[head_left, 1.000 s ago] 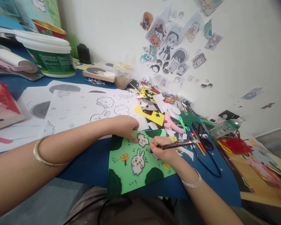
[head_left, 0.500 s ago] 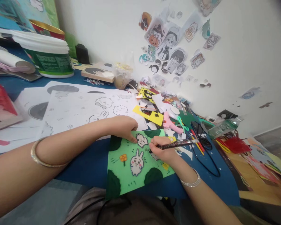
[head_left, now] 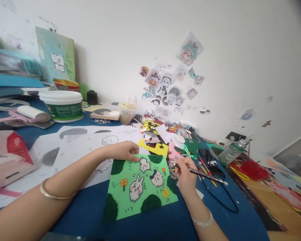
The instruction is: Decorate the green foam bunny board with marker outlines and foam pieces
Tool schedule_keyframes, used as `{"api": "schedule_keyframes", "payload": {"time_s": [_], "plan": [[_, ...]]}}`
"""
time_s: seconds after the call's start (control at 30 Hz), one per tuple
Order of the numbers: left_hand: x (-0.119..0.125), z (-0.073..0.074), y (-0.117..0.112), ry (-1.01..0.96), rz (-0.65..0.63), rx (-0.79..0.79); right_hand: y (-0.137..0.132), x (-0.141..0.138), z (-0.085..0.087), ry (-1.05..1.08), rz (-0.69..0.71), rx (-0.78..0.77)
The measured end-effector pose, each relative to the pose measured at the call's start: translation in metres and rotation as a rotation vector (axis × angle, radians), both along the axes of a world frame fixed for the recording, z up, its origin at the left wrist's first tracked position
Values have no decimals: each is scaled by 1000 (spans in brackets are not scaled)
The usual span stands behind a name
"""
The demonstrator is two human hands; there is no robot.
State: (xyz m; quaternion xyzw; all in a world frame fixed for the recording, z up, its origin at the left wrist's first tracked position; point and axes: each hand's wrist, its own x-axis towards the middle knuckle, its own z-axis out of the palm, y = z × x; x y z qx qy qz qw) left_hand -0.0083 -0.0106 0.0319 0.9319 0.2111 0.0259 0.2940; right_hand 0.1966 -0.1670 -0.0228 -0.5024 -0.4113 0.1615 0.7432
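Right hand [head_left: 185, 172] holds pen [head_left: 208, 176] crosswise, tip leftward.

Soft, even daylight filled the room; the white wall [head_left: 228, 50] looked washed out. The green sheet [head_left: 120, 197], the left hand [head_left: 124, 152] on its far edge and the right hand [head_left: 185, 174] with its pen [head_left: 208, 175] stood sharp, throwing only faint shadows on the worktop [head_left: 90, 207]. At its far left the stacked boards [head_left: 12, 63] were smeared, and the view's top right corner was dark.

I count three white cartoon-animal cut-outs [head_left: 136, 188], one green felt sheet [head_left: 130, 205], one white plastic tub [head_left: 62, 99], one pink glue gun [head_left: 172, 154].
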Motion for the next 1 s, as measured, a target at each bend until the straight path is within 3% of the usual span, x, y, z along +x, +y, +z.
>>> {"api": "schedule_keyframes", "payload": {"time_s": [0.13,0.23,0.4,0.5,0.6,0.7,1.0], "plan": [[-4,-3,9,38,-15,-110,0,3,-3,2,21,-1],[-4,-4,12,55,10,-125,-1,1,-3,-97,122,-73],[0,-7,13,96,33,-99,-3,-21,-1,-599,389,-269],[2,-11,14,97,22,-66,-4,-32,-3,-894,434,-259],[2,-14,15,96,8,-52,-4,-34,-7,-1051,391,-198],[3,-14,15,99,7,-45,-2,-30,-9,-1096,342,-173],[5,-10,12,102,17,-41,-2,-29,-8,-1090,388,-219]]}}
